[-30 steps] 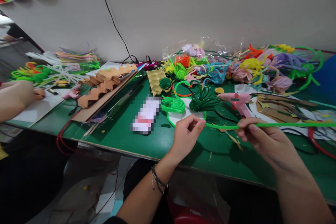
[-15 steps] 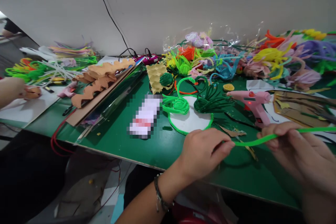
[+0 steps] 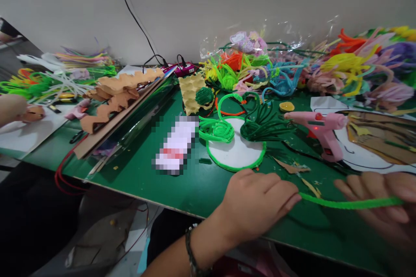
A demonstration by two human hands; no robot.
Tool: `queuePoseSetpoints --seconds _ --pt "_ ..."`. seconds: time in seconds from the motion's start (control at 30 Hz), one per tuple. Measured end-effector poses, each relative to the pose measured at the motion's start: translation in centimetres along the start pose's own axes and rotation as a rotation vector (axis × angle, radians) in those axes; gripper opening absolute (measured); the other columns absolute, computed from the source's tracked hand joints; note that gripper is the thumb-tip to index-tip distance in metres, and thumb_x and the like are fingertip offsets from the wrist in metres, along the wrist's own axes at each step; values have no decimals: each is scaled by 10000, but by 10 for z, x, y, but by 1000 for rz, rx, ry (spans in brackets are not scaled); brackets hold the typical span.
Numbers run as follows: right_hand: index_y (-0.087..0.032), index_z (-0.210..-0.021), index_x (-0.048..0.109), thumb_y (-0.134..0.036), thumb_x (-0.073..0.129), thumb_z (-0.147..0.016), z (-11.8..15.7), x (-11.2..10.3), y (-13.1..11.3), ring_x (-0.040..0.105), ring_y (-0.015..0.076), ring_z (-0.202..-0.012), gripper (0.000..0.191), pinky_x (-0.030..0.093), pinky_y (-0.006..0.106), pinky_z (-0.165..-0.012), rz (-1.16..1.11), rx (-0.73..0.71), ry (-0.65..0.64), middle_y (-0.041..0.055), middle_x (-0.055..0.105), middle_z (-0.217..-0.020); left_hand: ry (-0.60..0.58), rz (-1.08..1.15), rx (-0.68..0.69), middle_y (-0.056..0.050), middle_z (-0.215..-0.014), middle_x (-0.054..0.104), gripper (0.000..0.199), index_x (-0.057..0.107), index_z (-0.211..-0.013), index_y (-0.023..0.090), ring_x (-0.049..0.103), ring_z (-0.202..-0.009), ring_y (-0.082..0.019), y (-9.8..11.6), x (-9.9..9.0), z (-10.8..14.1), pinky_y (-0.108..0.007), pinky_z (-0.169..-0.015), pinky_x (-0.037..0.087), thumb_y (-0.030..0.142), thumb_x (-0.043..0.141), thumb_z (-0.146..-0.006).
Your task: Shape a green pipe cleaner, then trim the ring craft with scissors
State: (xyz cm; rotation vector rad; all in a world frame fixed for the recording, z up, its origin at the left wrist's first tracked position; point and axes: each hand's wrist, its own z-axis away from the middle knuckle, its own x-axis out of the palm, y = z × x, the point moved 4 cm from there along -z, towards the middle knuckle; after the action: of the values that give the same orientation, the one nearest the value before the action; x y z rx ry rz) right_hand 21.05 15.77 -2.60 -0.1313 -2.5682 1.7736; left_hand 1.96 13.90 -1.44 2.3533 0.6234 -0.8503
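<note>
We note the left hand point(image 3: 260, 201) closed on a green fuzzy stem point(image 3: 344, 204) and the right hand point(image 3: 377, 192), blurred, holding it farther along; it spans between them, nearer us than the pink glue gun point(image 3: 326, 134)

No word, brand or number is legible. Left of the green-rimmed white disc point(image 3: 236, 154), a pale rectangle point(image 3: 177, 145) is pixelated; beyond the disc, a magenta plug-in device point(image 3: 183, 69) bears a pale label point(image 3: 191, 70) too small to read.
</note>
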Motion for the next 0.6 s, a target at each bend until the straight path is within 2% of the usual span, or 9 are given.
queuePoseSetpoints --seconds 0.07,0.13,0.27,0.37,0.47,0.53,0.6 --pt "-281 -559 507 -483 531 -721 -1 8 -2 151 99 -298 260 181 262 -316 -150 14 -136 -56 77 -359 8 -6 3 51 -533 563 288 567 -714 186 482 -472 -78 0 1 1 -228 -450 305 274 358 -892" --pt "-294 -572 533 -433 522 -745 -1 12 -6 154 101 -289 222 156 260 -316 -234 1 -219 -52 80 -343 2 -16 2 51 -540 575 286 567 -717 187 495 -478 -77 1 2 2 -227 -456 308 276 360 -892" --pt "-297 -568 559 -414 540 -748 -1 11 -12 235 108 -297 216 225 261 -322 -223 -53 -234 -40 170 -321 -16 -16 10 53 -555 595 277 569 -731 187 512 -484 -75 3 4 3 -227 -462 306 276 363 -893" --pt "-273 -544 544 -434 563 -739 -3 5 -22 339 108 -352 254 282 252 -334 -207 -83 -157 -18 355 -396 -25 3 50 54 -557 600 275 565 -731 184 519 -491 -75 8 6 4 -230 -457 294 266 360 -894" --pt "-223 -470 472 -446 638 -674 -6 -1 -32 455 120 -459 344 349 262 -393 -161 -65 -6 7 510 -557 -26 -6 79 52 -554 606 284 560 -711 182 526 -494 -77 11 8 5 -231 -455 289 250 355 -895" --pt "-210 -461 446 -466 688 -610 -8 -6 -37 488 133 -498 382 370 272 -422 -135 -38 123 5 541 -580 -14 -22 81 51 -550 609 286 562 -707 186 522 -481 -79 11 9 5 -232 -461 296 247 356 -895" --pt "-225 -493 464 -478 720 -553 -8 -13 -39 477 136 -480 365 383 283 -437 -129 -23 240 -16 516 -518 8 -32 79 51 -548 610 280 564 -712 187 520 -473 -79 10 8 4 -231 -467 307 240 359 -895"
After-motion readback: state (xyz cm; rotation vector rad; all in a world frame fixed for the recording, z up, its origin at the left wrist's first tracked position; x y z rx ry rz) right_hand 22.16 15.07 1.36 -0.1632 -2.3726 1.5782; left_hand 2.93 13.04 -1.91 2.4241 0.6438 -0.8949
